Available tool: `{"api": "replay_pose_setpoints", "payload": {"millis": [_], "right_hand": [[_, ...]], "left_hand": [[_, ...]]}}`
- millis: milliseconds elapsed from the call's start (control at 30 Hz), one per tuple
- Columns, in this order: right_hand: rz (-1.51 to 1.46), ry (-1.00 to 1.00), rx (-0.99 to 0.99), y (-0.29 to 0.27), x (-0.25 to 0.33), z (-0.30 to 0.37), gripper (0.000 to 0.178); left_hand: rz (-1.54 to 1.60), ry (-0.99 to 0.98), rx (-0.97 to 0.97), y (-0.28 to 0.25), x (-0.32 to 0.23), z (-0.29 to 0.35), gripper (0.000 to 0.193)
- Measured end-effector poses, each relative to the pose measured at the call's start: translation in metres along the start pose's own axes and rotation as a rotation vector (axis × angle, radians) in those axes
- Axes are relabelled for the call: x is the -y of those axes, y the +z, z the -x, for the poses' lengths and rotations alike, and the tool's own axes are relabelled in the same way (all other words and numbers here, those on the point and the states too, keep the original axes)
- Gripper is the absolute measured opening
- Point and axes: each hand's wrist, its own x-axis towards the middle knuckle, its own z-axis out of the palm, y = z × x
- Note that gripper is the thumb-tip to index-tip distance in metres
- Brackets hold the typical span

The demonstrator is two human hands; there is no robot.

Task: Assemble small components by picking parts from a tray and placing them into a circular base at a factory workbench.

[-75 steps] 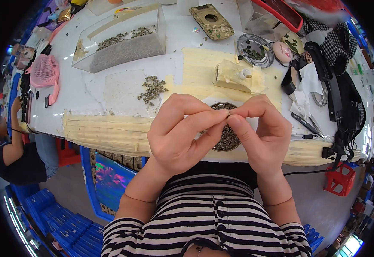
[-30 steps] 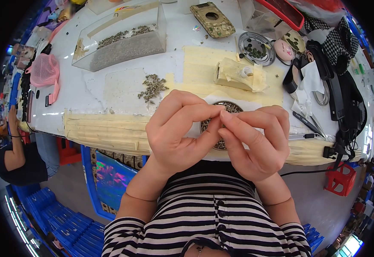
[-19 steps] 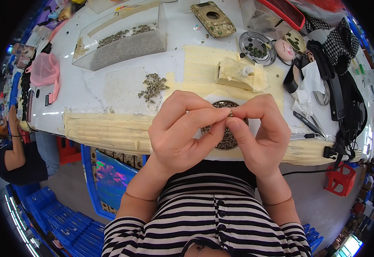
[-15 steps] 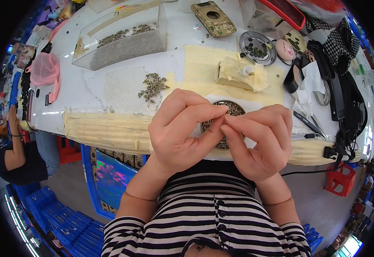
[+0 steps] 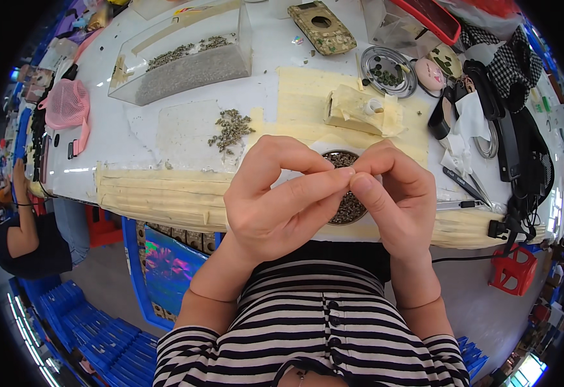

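Observation:
My left hand and my right hand meet fingertip to fingertip in front of me, both closed in a pinch. Whatever lies between the fingertips is too small or too hidden to make out. Below them, a round dish full of small grey-brown parts stands at the table's near edge, partly covered by my fingers. Beyond my left hand lies a loose heap of similar small parts. Past my right hand sits a block wrapped in cream tape, with a short white tube on top.
A clear bin holding grey parts stands at the back left. Near the far edge is a camouflage-patterned model piece. A metal dish with dark green pieces, tweezers and black straps lie to the right. A person sits at far left.
My right hand has turned, and its thumb now points upward against the left fingertips. The meeting point of the fingers has shifted slightly right. More of the dish's lower right shows.

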Motion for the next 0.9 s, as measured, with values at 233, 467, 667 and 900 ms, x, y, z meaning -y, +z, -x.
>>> {"api": "replay_pose_setpoints", "payload": {"millis": [233, 467, 667, 900], "right_hand": [[0.723, -0.645, -0.143, 0.011, 0.008, 0.002, 0.028], [0.318, -0.295, -0.090, 0.006, 0.003, 0.000, 0.021], [-0.186, 0.163, -0.005, 0.003, 0.008, 0.002, 0.011], [0.481, -0.441, -0.145, 0.005, 0.003, -0.002, 0.019]], "left_hand": [[0.006, -0.106, 0.001, 0.002, -0.001, 0.001, 0.024], [0.024, -0.082, -0.049, 0.001, -0.001, 0.002, 0.029], [-0.030, 0.056, -0.029, 0.000, 0.000, 0.001, 0.031], [-0.026, -0.033, -0.034, 0.004, -0.002, 0.001, 0.027]]}}
